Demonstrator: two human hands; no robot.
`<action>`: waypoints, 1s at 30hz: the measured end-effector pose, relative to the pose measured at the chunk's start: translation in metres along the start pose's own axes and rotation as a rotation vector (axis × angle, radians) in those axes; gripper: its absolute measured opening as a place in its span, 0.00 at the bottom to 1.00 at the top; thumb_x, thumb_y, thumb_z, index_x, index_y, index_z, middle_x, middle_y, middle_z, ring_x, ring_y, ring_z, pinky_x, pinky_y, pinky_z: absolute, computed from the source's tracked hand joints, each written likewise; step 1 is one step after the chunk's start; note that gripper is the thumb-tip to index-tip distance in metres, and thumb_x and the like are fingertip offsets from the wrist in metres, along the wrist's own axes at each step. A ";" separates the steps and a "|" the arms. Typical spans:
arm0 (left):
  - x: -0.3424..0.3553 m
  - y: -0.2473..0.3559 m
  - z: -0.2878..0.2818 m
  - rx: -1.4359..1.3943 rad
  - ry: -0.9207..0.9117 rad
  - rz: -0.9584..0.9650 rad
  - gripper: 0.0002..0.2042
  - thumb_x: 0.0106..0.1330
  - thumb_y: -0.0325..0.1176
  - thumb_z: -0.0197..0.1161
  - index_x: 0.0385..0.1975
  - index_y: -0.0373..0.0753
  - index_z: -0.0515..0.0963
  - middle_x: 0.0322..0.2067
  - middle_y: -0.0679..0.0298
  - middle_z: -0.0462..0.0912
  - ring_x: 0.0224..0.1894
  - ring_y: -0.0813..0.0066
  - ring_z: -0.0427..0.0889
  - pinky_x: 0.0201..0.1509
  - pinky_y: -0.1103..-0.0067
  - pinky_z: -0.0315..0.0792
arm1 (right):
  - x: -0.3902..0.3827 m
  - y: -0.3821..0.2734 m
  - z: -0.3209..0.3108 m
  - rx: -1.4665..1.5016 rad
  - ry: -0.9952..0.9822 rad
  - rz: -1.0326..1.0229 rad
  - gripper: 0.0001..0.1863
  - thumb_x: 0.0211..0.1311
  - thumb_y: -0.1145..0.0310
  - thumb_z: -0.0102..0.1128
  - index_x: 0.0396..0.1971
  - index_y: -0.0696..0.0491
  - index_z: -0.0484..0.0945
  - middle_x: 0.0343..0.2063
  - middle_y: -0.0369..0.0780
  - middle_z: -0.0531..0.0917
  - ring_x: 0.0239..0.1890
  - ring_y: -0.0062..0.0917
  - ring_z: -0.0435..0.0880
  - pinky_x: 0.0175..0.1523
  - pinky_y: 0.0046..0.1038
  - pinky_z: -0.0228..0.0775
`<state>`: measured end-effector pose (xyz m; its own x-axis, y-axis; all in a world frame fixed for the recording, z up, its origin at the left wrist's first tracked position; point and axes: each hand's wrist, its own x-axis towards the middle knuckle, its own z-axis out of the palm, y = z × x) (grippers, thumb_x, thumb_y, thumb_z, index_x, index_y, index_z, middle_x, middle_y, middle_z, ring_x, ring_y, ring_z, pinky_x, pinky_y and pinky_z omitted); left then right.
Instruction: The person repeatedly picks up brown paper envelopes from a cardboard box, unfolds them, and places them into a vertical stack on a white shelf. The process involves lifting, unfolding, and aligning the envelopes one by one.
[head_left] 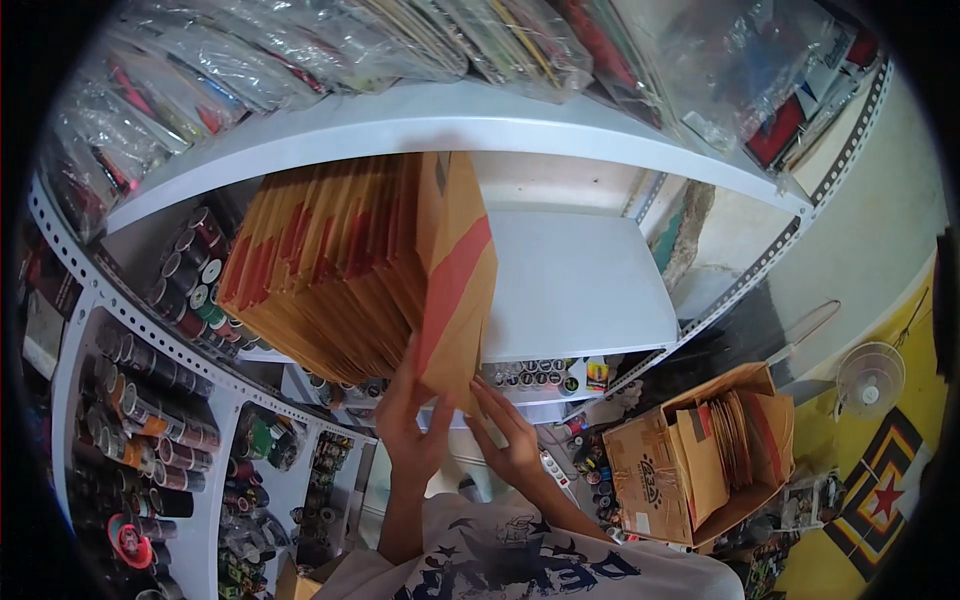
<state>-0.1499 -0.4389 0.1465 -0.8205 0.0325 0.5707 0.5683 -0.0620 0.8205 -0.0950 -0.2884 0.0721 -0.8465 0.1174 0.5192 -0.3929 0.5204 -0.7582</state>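
Observation:
A brown paper envelope with a wide red band (455,290) stands upright at the right end of a tightly packed row of similar envelopes (320,270). The row leans on the white shelf and sticks out past its front edge. My left hand (412,430) is closed on the near lower edge of the end envelope, its thumb to the right and its fingers partly hidden. At the bottom corner, my right hand (505,440) has its fingertips against the same envelope, pinching its edge.
Right of the row stretches the white shelf board (580,290). Plastic-wrapped goods (400,45) crowd the shelf above. Spools and cans (150,420) fill the left racks. On the lower right, an open cardboard box (650,480) holds more envelopes, near a small fan (870,385).

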 end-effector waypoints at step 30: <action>0.051 -0.043 -0.025 -0.155 -0.345 -0.161 0.30 0.79 0.24 0.62 0.80 0.33 0.62 0.71 0.49 0.78 0.67 0.61 0.84 0.66 0.67 0.80 | 0.099 0.039 0.025 0.087 -0.026 0.028 0.32 0.76 0.85 0.54 0.78 0.53 0.71 0.72 0.48 0.78 0.71 0.44 0.80 0.73 0.36 0.74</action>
<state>-0.2176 -0.4592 0.1390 -0.8145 0.3847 0.4343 0.3965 -0.1773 0.9007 -0.2032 -0.2777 0.0847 -0.8662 0.1082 0.4878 -0.3976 0.4420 -0.8041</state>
